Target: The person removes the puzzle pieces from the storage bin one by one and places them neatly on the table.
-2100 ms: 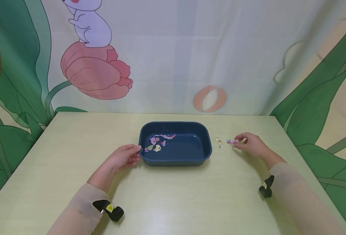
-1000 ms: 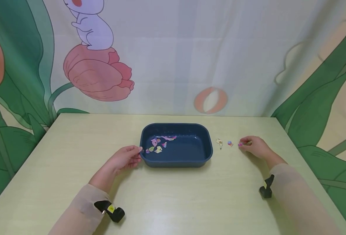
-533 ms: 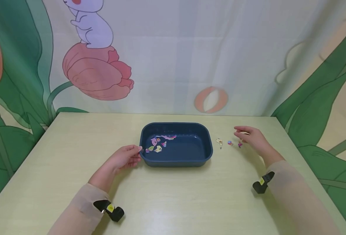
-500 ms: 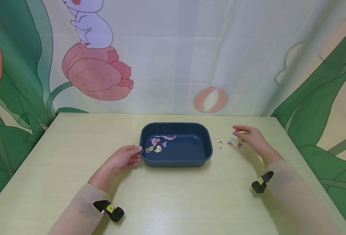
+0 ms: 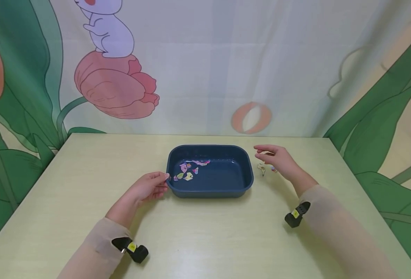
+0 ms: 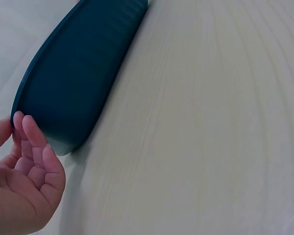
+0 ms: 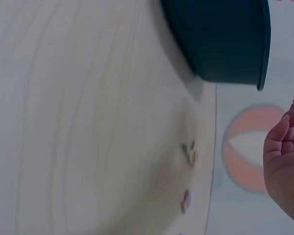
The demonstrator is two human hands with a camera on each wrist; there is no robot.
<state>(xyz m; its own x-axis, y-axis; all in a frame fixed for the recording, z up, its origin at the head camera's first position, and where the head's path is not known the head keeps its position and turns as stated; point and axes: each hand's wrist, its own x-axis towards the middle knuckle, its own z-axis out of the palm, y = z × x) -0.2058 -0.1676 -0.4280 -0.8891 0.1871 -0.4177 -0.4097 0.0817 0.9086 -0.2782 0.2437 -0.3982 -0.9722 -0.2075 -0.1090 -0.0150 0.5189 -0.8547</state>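
Note:
A dark blue rectangular basin (image 5: 210, 193) stands on the table. My left hand (image 5: 151, 186) pinches its left rim; in the left wrist view the thumb is over the rim and the fingertips are against the outer wall. Inside, toward the left, lie several small flat colourful sticker-like pieces (image 5: 188, 176). My right hand (image 5: 278, 159) hovers beyond the basin's right end, fingers loosely bent and holding nothing. Under it on the table lie a pale yellow piece (image 5: 262, 169) and a small blue-and-pink piece (image 5: 274, 169), partly covered by the hand.
The light wooden table (image 5: 205, 240) ends at a printed curtain (image 5: 191, 77) behind the basin. In the right wrist view the basin's end wall (image 7: 225, 44) is at the top, with the small pieces (image 7: 186, 200) beside the table's far edge.
My right hand let go of a pink piece at the right end of the row, lifted, and moved left toward the basin. The forearm now hides that piece. My left hand stays at the rim.

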